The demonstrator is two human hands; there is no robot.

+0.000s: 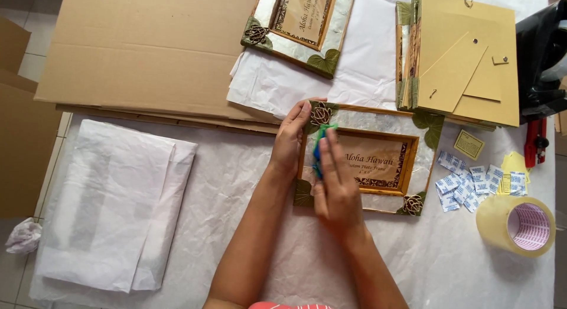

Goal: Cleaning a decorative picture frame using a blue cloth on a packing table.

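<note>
A decorated photo frame (384,123) with green leaf corners and woven knots lies flat on white tissue paper (236,185) in front of me. My left hand (289,140) grips the frame's left edge near the top corner knot. My right hand (336,182) presses a small blue-green cloth (319,145) against the frame's inner left border. The cloth is mostly hidden under my fingers.
A second frame (298,25) lies at the top, a stack of frames face down (466,55) at top right. Small white sachets (469,182), a tape roll (517,225) and a red tool (535,143) sit right. Folded tissue (112,208) and flat cardboard (147,49) lie left.
</note>
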